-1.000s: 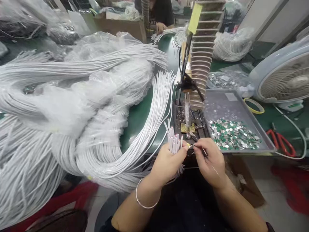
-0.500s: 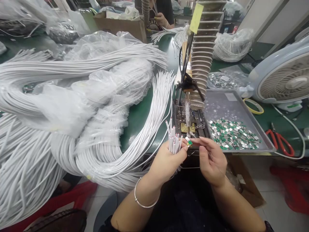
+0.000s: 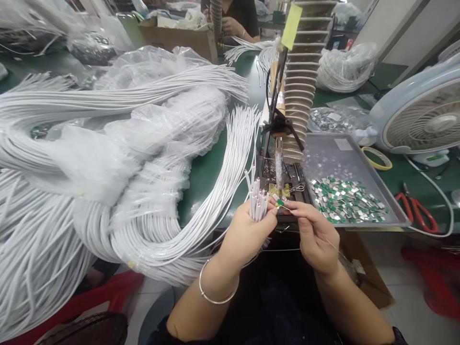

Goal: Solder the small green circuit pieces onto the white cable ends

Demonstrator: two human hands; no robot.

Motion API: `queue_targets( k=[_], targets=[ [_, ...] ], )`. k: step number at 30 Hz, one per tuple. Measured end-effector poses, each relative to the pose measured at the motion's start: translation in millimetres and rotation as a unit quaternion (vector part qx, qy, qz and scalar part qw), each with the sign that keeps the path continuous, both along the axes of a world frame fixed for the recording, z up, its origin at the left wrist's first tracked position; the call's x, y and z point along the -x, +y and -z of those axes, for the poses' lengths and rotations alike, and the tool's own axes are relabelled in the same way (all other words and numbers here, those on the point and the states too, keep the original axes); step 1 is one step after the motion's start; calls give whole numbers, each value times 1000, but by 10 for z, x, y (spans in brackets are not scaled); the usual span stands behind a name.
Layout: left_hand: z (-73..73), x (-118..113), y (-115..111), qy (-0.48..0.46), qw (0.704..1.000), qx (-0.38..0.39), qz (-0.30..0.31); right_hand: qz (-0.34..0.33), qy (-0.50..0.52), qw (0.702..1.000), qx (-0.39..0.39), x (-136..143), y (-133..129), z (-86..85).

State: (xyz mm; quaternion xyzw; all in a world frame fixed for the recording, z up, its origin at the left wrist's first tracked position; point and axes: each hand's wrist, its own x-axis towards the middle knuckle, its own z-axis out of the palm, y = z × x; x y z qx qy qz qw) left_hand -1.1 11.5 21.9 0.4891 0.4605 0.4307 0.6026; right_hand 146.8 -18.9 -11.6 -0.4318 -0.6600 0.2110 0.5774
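My left hand (image 3: 247, 237) is closed around a bundle of white cables (image 3: 257, 203), whose cut ends point upward. Between its thumb and forefinger sits a small green circuit board with a metal connector (image 3: 279, 203), just below the tip of a mounted soldering iron (image 3: 279, 165). Whether the tip touches the board is too small to tell. My right hand (image 3: 318, 237) pinches a thin solder wire (image 3: 287, 208), its end reaching the green board. The wire trails back over the right palm.
Right of the iron, a metal tray (image 3: 345, 148) holds a pile of small connector boards (image 3: 347, 199). Beyond it are red-handled scissors (image 3: 417, 213), a tape roll (image 3: 376, 158) and a fan (image 3: 427, 110). A ribbed hose (image 3: 300, 81) rises behind the iron. Cable bundles (image 3: 151, 225) cover the left; a co-worker's hand (image 3: 232, 26) is opposite.
The connector board has turned and moved slightly up toward the iron's tip. My right fingers have come closer, bringing the solder wire to the board. The co-worker's hand has shifted left.
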Motion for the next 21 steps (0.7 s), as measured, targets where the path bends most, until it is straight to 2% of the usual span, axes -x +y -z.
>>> queue_targets(
  k=[8, 21],
  targets=[
    [8, -17, 40, -28, 999, -24, 15, 13, -5, 1000, -1, 8, 42, 0],
    [-47, 2, 42, -5, 999, -39, 7, 44, -21, 999, -8, 40, 46, -34]
  ],
)
